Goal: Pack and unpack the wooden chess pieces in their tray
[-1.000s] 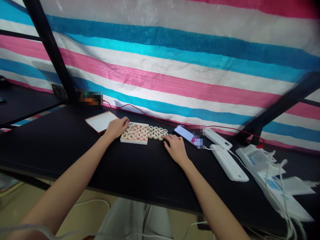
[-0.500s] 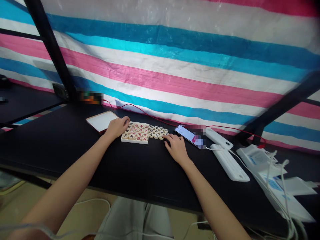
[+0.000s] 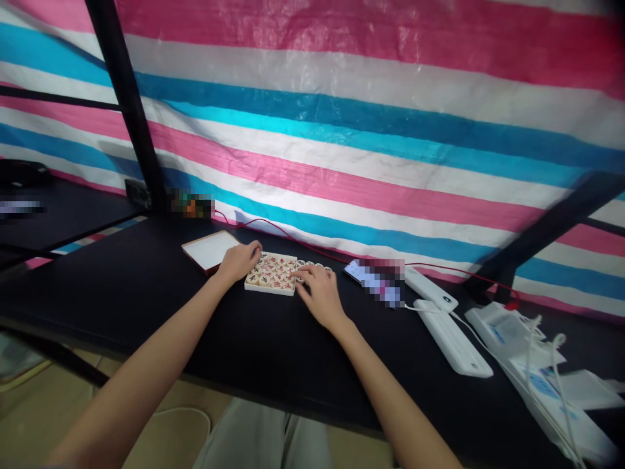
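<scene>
A shallow white box [image 3: 269,290] of Chinese chess pieces [image 3: 276,273] lies on the black desk, its round pieces in rows with red and black characters. My left hand [image 3: 240,260] is at the box's far left corner, fingers curled over the edge. My right hand [image 3: 319,292] reaches across the box's right edge, fingers stretched out and slightly apart, fingertips at the pieces by that edge. Beyond its knuckles, loose chess pieces [image 3: 319,266] stand on the desk, mostly hidden by the hand. Behind my left hand rests the box lid [image 3: 208,249], its white inside facing up.
A phone [image 3: 374,281] lies to the right, with white power banks [image 3: 453,339] and a loaded power strip [image 3: 532,378] further over. A red cable [image 3: 273,226] runs along the back below a striped plastic sheet [image 3: 342,143]. Black desk surface [image 3: 273,352] extends in front.
My right hand has moved left from the loose pieces to the box's right edge. My left hand stays at the box corner. The whole view has shifted slightly.
</scene>
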`<action>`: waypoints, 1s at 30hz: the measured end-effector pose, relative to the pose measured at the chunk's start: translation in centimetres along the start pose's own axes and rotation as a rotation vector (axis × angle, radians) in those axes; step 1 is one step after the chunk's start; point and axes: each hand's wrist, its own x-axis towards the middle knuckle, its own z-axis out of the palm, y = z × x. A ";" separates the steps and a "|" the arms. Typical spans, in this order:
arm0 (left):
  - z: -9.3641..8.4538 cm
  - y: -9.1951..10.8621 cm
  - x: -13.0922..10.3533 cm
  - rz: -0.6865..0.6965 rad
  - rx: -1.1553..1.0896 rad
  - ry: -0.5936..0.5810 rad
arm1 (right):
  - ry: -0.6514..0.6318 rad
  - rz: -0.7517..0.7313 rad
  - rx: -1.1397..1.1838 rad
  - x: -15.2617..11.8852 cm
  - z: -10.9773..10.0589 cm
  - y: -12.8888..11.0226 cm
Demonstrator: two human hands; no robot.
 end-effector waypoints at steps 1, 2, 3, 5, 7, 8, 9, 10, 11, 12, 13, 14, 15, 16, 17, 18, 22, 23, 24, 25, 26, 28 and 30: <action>0.0 0.0 0.0 0.000 -0.001 0.001 | -0.031 -0.021 0.012 0.6 0.5 -0.6; 0.0 0.0 0.0 0.000 -0.001 0.004 | -0.056 -0.042 0.024 1.1 1.0 -1.2; 0.0 -0.1 0.0 -0.002 -0.001 0.009 | -0.077 -0.064 0.034 1.6 1.5 -1.7; 0.0 -0.1 0.0 -0.002 0.000 0.018 | -0.112 -0.106 0.047 2.4 2.3 -2.5; 0.0 -0.2 0.0 -0.004 0.000 0.021 | -0.134 -0.119 0.057 2.8 2.9 -2.8; 0.1 -0.2 0.0 -0.004 -0.002 0.021 | -0.138 -0.110 0.064 2.8 3.1 -2.9; 0.1 -0.2 0.0 -0.002 -0.004 0.019 | -0.141 -0.095 0.073 2.9 3.3 -2.9; 0.2 -0.2 0.0 -0.001 -0.005 0.019 | -0.142 -0.077 0.084 2.8 3.3 -2.8; 0.2 -0.2 0.1 0.001 -0.005 0.020 | -0.141 -0.055 0.096 2.8 3.4 -2.8; 0.2 -0.1 0.1 0.002 -0.004 0.020 | -0.143 -0.033 0.110 2.7 3.4 -2.7; 0.2 -0.1 0.1 0.005 -0.002 0.020 | -0.145 -0.010 0.123 2.6 3.5 -2.7; 0.2 -0.1 0.1 0.007 -0.001 0.020 | -0.147 0.014 0.134 2.6 3.5 -2.7; 0.2 -0.1 0.1 0.010 0.000 0.019 | -0.149 0.037 0.144 2.6 3.5 -2.7; 0.2 -0.1 0.1 0.012 -0.001 0.016 | -0.150 0.057 0.151 2.6 3.4 -2.6; 0.2 -0.1 0.1 0.014 -0.002 0.015 | -0.150 0.071 0.155 2.6 3.4 -2.6; 0.2 -0.1 0.1 0.011 -0.002 0.016 | -0.148 0.082 0.159 2.6 3.4 -2.6; 0.2 -0.1 0.1 -0.001 -0.011 0.018 | -0.142 0.119 0.199 2.6 3.2 -2.3; 0.1 -0.1 0.0 0.000 -0.018 0.016 | -0.142 0.130 0.214 2.6 3.2 -2.2; 0.1 -0.1 0.0 0.000 -0.025 0.013 | -0.143 0.140 0.229 2.6 3.2 -2.2; 0.0 -0.1 0.0 0.001 -0.032 0.008 | -0.144 0.147 0.244 2.6 3.2 -2.2; 0.0 -0.1 0.0 -0.001 -0.037 0.004 | -0.143 0.149 0.258 2.6 3.3 -2.2; -0.1 0.0 0.0 -0.010 -0.040 0.000 | -0.142 0.138 0.280 2.7 3.4 -2.3; -0.2 0.0 0.0 -0.016 -0.034 -0.002 | -0.140 0.120 0.285 2.8 3.4 -2.5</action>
